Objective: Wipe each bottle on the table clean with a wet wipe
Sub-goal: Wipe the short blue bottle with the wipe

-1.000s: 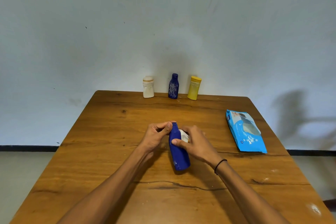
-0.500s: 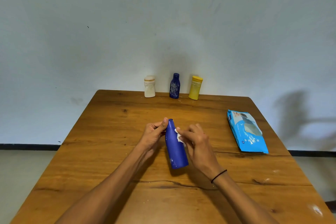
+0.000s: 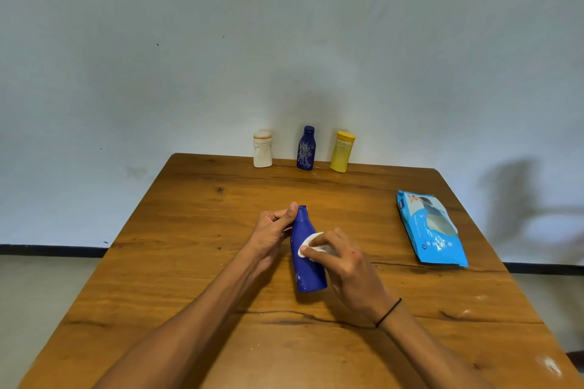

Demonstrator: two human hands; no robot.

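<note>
Our left hand (image 3: 272, 233) fingers curl round the neck of a smooth, glossy blue plastic bottle (image 3: 307, 257), thumb at its cap, holding it tilted above the grained wooden table (image 3: 196, 249). Our right hand (image 3: 346, 265) pinches a crumpled white wet wipe (image 3: 308, 243) against the bottle's tapering shoulder.

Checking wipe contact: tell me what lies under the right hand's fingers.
Under the right hand, a folded white wet wipe is pressed against the dark blue plastic bottle. The fingers cover most of the wipe.
</note>
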